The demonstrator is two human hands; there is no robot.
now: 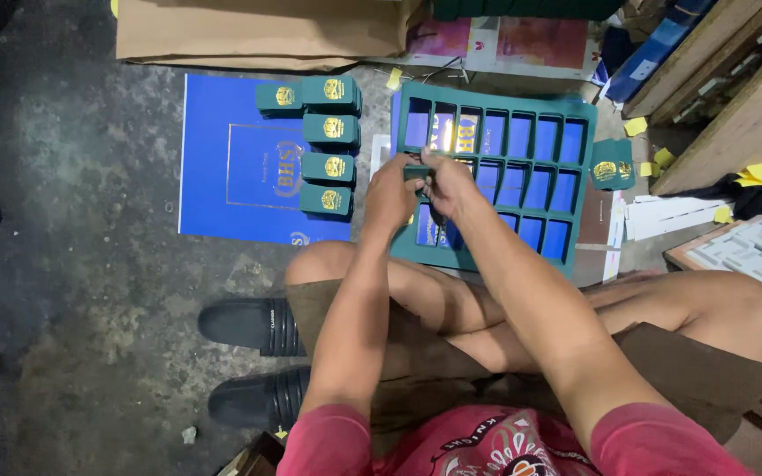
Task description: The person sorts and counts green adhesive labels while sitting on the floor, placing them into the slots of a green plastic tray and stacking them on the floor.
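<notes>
Hands meeting at frame centre, left hand (392, 189) and right hand (447, 181) both pinched on small green piece (416, 173), above green grid tray (496, 181), green boxes (328, 145) stacked upper left.

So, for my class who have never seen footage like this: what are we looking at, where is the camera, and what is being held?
The one picture comes from a camera worn on a person's head, looking down at their own lap and hands. They sit above a dark concrete floor. The left hand and right hand meet over a green tray of many compartments, together pinching a small dark green piece. To the left, small green boxes with gold emblems are stacked on a blue board. Black sandals lie nearby.
</notes>
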